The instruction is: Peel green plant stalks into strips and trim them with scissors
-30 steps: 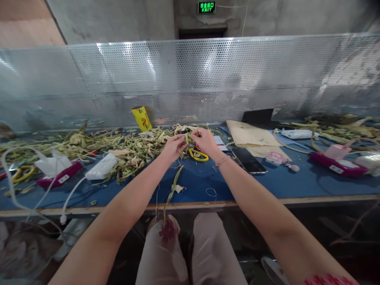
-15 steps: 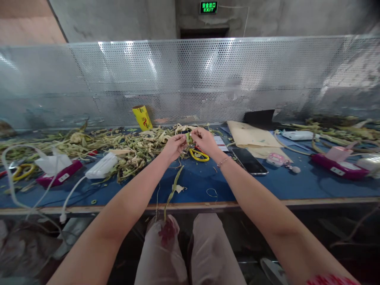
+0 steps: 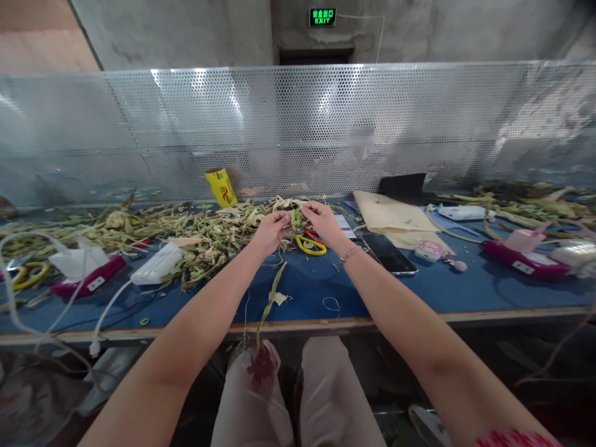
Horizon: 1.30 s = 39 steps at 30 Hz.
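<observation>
Between the fingertips of both hands is a small green piece of leaf, held above the blue table. My left hand pinches its left side, fingers curled. My right hand, with a bracelet at the wrist, pinches the right side. Just below them lie yellow-handled scissors, their blades partly hidden. A heap of dried leaves and stalks spreads behind and left of my hands. One long green stalk hangs over the table's front edge toward my knee.
White power bank, cables and a purple box lie left. On the right are a black phone, brown paper, a pink earphone case and another purple box. A perforated metal screen stands behind.
My hands stay almost in place, and the green leaf piece now shows a little wider between them. The whole view has shifted slightly.
</observation>
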Motion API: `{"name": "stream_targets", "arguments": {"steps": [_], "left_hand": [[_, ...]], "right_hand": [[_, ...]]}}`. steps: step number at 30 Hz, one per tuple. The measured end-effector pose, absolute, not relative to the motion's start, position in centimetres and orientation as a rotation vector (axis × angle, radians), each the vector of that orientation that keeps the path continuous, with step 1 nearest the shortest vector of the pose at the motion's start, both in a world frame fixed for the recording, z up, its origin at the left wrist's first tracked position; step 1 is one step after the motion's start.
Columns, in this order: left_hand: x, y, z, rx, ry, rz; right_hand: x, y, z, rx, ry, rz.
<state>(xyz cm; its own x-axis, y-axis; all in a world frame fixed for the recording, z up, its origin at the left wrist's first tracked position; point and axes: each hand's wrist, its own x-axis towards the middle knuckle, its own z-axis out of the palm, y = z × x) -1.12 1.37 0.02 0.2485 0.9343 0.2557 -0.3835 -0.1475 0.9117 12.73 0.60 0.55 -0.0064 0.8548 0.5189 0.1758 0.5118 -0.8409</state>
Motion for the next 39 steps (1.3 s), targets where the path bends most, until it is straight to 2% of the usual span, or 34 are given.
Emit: {"name": "stream_targets", "arguments": {"steps": [7, 14, 22, 28, 32, 39], "left_hand": [[-0.9, 1.4, -0.3, 1.299, 0.648, 1.272], [-0.9, 1.5, -0.4, 1.425, 0.705, 1.252], [-0.9, 1.5, -0.6, 1.538, 0.663, 1.181], [0.3, 0.3, -0.4, 1.372, 0.841, 1.172], [1.3, -0.1, -0.6, 1.256, 0.957, 1.316], [1.5, -0.4, -1.3, 1.482, 1.115, 1.666]], "right_hand": [[13.0, 0.5, 0.9, -0.968, -1.423, 0.874], [13.0, 0.5, 1.0, -1.136, -1.508, 0.554], [12.8, 0.3, 1.1, -1.116, -1.481, 0.583], [12.3, 0.8, 0.6, -1.124, -1.453, 0.451], [11.6, 0.8, 0.2, -1.082, -1.471, 0.467], [10.8, 0.1, 0.1, -1.036, -1.474, 0.504]]}}
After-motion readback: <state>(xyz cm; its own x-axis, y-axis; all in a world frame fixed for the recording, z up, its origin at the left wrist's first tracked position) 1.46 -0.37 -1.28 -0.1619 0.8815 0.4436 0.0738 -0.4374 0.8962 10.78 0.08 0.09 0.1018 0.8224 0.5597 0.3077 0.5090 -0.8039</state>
